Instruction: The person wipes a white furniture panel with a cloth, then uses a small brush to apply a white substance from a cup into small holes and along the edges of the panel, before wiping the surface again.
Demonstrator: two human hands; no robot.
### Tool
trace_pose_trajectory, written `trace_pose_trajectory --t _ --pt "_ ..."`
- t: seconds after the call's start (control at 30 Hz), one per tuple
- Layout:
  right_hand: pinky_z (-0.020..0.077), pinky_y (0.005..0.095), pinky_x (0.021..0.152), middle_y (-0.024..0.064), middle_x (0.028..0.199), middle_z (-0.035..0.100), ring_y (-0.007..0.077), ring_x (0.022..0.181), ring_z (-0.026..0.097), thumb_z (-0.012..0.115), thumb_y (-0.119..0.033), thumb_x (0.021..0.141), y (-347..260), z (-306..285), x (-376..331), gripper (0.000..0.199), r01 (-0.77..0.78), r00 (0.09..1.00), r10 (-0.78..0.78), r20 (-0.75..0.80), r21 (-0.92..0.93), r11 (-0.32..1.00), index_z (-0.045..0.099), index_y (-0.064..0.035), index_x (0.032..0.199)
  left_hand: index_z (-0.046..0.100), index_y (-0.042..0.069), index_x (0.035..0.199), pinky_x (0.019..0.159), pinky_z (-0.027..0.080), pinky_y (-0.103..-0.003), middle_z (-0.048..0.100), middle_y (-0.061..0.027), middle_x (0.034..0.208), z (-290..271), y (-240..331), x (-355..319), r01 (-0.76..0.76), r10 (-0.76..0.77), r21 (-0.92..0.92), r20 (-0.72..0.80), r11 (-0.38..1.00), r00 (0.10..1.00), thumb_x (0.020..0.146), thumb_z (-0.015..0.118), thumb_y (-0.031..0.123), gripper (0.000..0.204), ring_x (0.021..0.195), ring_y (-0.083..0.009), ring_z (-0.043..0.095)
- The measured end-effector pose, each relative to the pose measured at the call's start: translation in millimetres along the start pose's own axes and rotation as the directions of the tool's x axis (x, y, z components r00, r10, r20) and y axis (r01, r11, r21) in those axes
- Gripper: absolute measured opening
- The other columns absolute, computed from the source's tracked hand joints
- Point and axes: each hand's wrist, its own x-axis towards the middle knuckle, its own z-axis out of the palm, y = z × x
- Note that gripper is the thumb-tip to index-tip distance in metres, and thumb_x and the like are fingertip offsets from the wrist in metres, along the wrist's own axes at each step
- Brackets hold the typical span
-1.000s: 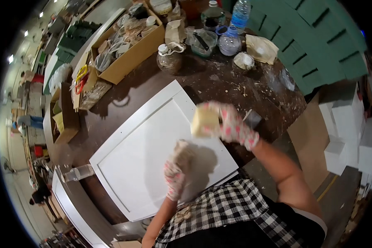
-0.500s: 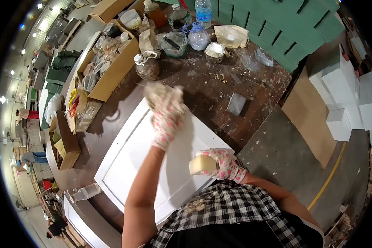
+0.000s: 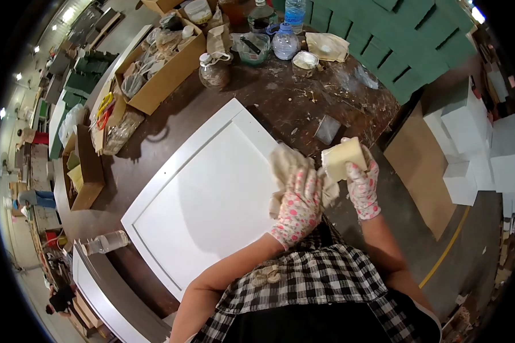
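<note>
A white panel (image 3: 212, 188) with a raised frame border lies on the dark brown table. My left hand (image 3: 298, 208), in a white glove with pink spots, presses a beige rag (image 3: 289, 164) at the panel's right edge. Its fingers lie over the rag, and part of the cloth hangs out to the right. Just beyond the rag, my right hand (image 3: 363, 186), in a matching glove, grips a pale yellow sponge block (image 3: 343, 158) between thumb and fingers. The sponge is held up near the table's right edge, off the panel.
Bottles and jars, among them a blue-capped bottle (image 3: 285, 43), stand along the back. A cardboard box (image 3: 163, 80) of bags sits back left. A small clear block (image 3: 327, 130) lies beyond the panel. Green stacked pieces (image 3: 377, 40) rise behind. A clear bottle (image 3: 106, 243) lies at left.
My left hand has swept the rag from the panel's far corner to its right edge. My right hand has lifted the sponge away from the panel, up and to the right.
</note>
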Motion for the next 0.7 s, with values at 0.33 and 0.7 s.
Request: trace_pose_trajectory --t 0.33,0.7 --pt "0.0510 0.0346 0.086 0.0107 0.108 0.064 0.0246 0.099 0.062 0.080 -0.017 0.071 17 80 94 0.052 0.493 0.800 -0.050 0.598 -0.609 0.621 0.058 -0.0083 0.119 0.056 0.013 0.124 0.104 0.037 -0.043 0.054 -0.0091 0.127 -23 -5 -10 -0.420 0.380 -0.619 -0.205 0.664 0.902 0.075 0.063 0.012 0.049 0.123 -0.0271 0.048" --pt "0.0488 0.0385 0.086 0.0086 0.103 0.064 0.0275 0.101 0.059 0.074 -0.022 0.072 70 174 156 0.043 0.915 0.334 0.167 0.928 -0.362 0.179 0.060 -0.0129 0.112 0.062 0.010 0.114 0.088 0.046 -0.042 0.064 -0.0123 0.112 -26 -52 -181 0.645 -0.777 -0.436 -0.311 0.628 0.547 0.087 0.063 0.018 0.028 0.107 -0.0304 0.059"
